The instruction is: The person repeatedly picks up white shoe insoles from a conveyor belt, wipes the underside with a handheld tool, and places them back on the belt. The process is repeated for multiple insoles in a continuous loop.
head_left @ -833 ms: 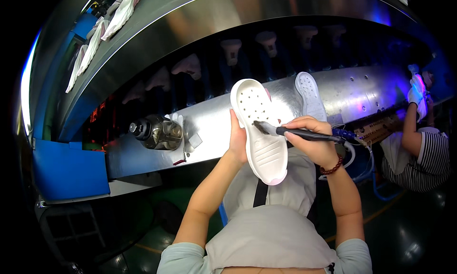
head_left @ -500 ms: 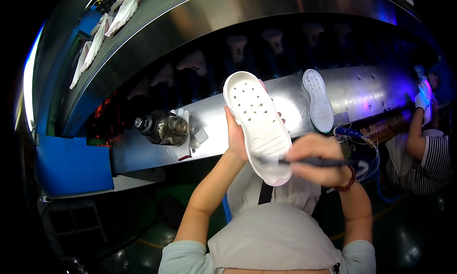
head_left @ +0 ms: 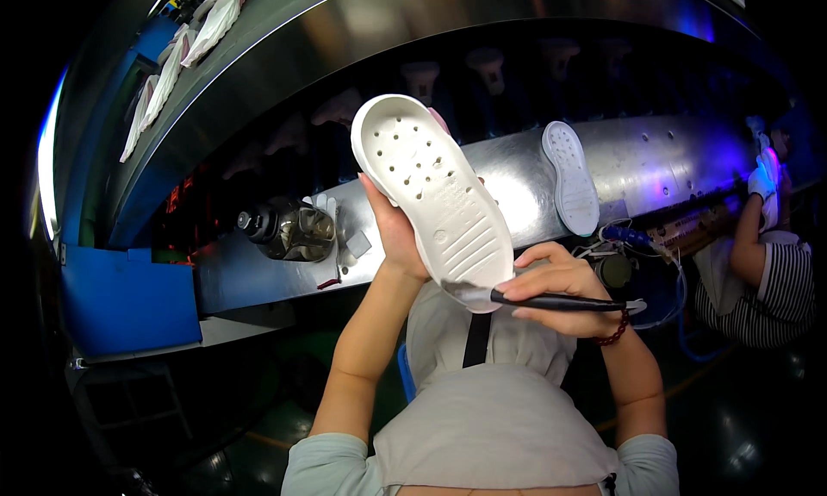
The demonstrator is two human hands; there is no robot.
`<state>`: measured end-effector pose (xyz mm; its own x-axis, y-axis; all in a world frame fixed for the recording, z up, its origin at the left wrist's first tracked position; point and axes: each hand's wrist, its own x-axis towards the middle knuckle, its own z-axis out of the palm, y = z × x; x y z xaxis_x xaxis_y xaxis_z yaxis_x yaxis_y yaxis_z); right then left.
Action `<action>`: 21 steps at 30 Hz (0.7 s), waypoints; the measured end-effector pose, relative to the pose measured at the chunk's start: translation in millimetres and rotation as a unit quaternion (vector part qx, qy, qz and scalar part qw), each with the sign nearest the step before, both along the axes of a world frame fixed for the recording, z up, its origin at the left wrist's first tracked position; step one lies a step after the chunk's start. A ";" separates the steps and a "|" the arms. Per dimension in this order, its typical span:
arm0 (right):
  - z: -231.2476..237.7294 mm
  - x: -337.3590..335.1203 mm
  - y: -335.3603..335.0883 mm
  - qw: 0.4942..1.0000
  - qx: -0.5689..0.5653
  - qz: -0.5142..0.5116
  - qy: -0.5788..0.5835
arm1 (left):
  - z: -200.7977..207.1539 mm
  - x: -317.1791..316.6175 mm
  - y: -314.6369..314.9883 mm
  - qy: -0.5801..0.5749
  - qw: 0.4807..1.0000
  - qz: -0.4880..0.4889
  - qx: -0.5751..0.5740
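Observation:
My left hand (head_left: 398,236) grips a white shoe sole (head_left: 435,186) from its left side and underneath, with some fingers hidden behind it. The sole's inner face is turned up, showing several small holes toward the far end and raised ridges toward the near end. A brush with a black handle (head_left: 564,302) is pinched in my right hand (head_left: 564,289). Its pale, slightly blurred bristles lie against the near end of the sole. Another white sole (head_left: 572,181) rests on the metal bench, a little beyond my right hand.
On the metal bench (head_left: 517,164) at left stand a dark-topped clear bottle (head_left: 293,229) and a small grey block (head_left: 358,243). Shoe lasts (head_left: 487,69) line the dark recess behind. A co-worker's gloved hand (head_left: 764,181) is at far right, near cables and a blue connector (head_left: 627,236).
The held sole has shifted left and away from me in my left hand. My right hand, blurred before, now shows sharply, and the brush tip has moved slightly left at the sole's near end.

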<state>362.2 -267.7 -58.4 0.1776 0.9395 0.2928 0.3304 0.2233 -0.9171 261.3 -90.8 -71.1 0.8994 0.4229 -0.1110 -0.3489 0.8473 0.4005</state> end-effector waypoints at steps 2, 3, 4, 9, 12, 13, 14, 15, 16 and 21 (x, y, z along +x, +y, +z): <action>-3.4 9.0 0.6 0.992 0.011 0.050 0.114 | 3.1 -0.5 4.0 -0.003 1.000 -0.007 0.021; -10.9 13.2 0.0 0.976 0.016 0.070 0.206 | 5.4 0.3 5.0 -0.004 0.999 -0.011 0.031; -16.3 15.5 -0.6 0.964 -0.001 0.042 0.261 | 11.2 3.6 4.5 0.043 0.998 0.015 0.051; -14.5 -2.8 4.7 0.846 0.028 -0.041 0.532 | 21.2 -0.2 -19.3 0.010 0.999 0.012 -0.038; -4.2 -18.0 10.0 0.896 0.017 -0.088 0.434 | 3.6 -4.4 -33.7 -0.066 0.997 -0.037 0.031; -1.8 -20.7 9.6 0.926 0.007 -0.102 0.363 | 0.4 -3.8 -32.0 -0.046 0.998 -0.041 0.019; 0.1 -22.2 9.3 0.950 0.009 -0.083 0.301 | -3.1 -3.7 -30.0 -0.026 0.999 -0.046 0.007; 4.4 -20.0 8.7 0.971 0.018 -0.053 0.231 | -7.2 -5.0 -27.4 -0.022 0.999 -0.024 0.027; 3.5 -12.7 8.2 0.972 0.042 -0.006 0.230 | -5.0 -5.4 -25.9 -0.022 1.000 -0.012 0.013; 7.3 8.1 16.7 0.979 -0.008 -0.023 0.203 | -6.1 -6.2 -17.9 -0.025 0.999 -0.022 0.013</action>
